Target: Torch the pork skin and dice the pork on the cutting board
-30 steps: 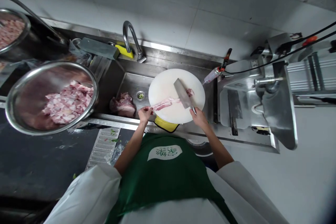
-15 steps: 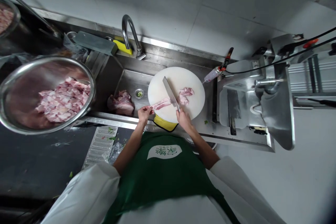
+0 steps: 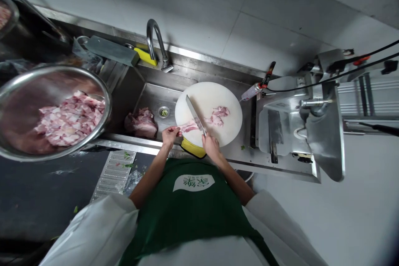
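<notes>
On the round white board [image 3: 207, 92], the cleaver [image 3: 193, 112], its handle clasped in my right hand [image 3: 211, 145], goes slantwise across the long axis of the meat strip [image 3: 188, 126], which runs rightward from my nearer left hand [image 3: 170, 135], whose fingers pinch its end.

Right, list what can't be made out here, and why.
All in the head view:
Most of the handle of the broad steel cleaver: hidden by the right hand.
Near end of the pink-and-white meat strip: hidden in the left hand.
Full shape of the yellow, black-edged object: covered by the round white board.
Far side of the round steel pot: cut off by the left edge.
Print on the slim, red-topped pale can: too small.
</notes>
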A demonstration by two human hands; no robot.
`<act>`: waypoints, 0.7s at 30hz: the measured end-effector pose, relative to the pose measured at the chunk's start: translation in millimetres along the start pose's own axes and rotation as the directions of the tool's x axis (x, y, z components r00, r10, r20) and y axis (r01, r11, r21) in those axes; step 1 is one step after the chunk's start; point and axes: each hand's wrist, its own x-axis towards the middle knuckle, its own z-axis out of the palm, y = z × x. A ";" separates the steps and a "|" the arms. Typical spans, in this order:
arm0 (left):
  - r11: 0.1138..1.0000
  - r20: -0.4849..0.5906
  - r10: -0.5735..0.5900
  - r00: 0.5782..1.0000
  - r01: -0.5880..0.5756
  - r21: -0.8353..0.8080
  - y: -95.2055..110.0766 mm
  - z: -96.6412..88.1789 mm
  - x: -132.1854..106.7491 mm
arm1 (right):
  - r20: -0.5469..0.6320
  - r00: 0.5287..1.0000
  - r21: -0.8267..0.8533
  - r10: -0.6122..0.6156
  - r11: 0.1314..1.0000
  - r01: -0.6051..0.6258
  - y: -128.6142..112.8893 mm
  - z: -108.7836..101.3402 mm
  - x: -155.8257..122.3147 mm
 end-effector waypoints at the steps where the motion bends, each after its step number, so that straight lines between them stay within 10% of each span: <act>1: 1.000 -0.002 0.010 1.000 -0.010 -0.002 -0.3 -0.2 0.2 | -0.005 1.000 0.017 -0.014 1.000 0.014 7.8 -0.4 6.4; 7: 1.000 -0.024 0.001 1.000 -0.001 0.013 -0.6 -0.1 -0.8 | -0.031 0.999 0.197 -0.018 0.980 0.024 65.9 -31.4 23.9; 13: 0.999 0.018 -0.035 0.999 0.035 -0.031 -1.3 -3.4 -2.4 | -0.303 0.953 0.084 0.020 0.996 0.006 35.3 -59.3 -14.0; 17: 0.998 0.019 -0.031 0.999 0.032 -0.056 -2.5 -4.0 -3.1 | -0.339 0.940 0.088 -0.018 0.995 0.051 -7.3 -38.0 -28.1; 21: 0.999 0.021 -0.027 0.999 0.028 -0.046 -1.7 -3.0 -3.4 | -0.022 1.000 0.000 0.016 1.000 -0.016 -26.8 9.2 -15.5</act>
